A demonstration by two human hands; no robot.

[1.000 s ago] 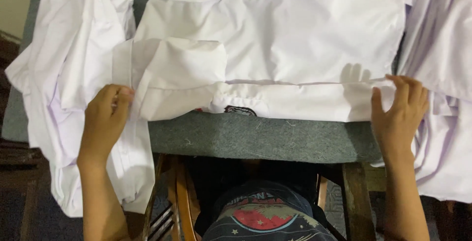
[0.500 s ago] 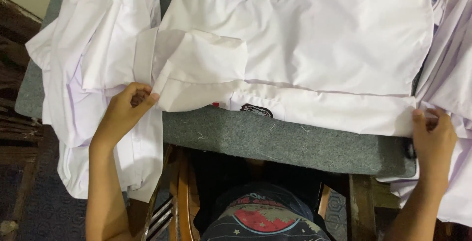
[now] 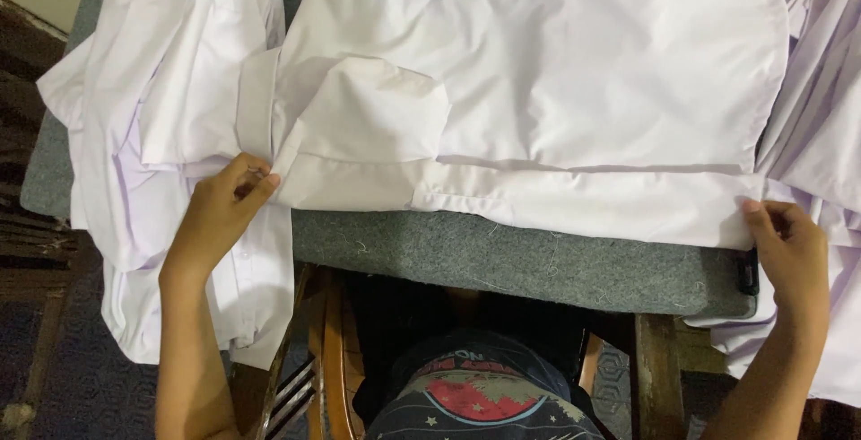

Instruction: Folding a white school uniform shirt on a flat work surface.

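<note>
While the white shirt (image 3: 574, 90) lay flat and folded across the grey tabletop (image 3: 502, 256), both hands held its near edge. The left hand (image 3: 220, 216) pinched the cloth at the shirt's left corner, fingers closed on it. The right hand (image 3: 789, 247) gripped the far right corner, where the shirt reached the tabletop's end. More white clothes (image 3: 152, 135) were piled at the left, hanging over the side, and another pile (image 3: 825, 117) sat at the right. A wooden chair (image 3: 327, 350) stood below the tabletop.
</note>
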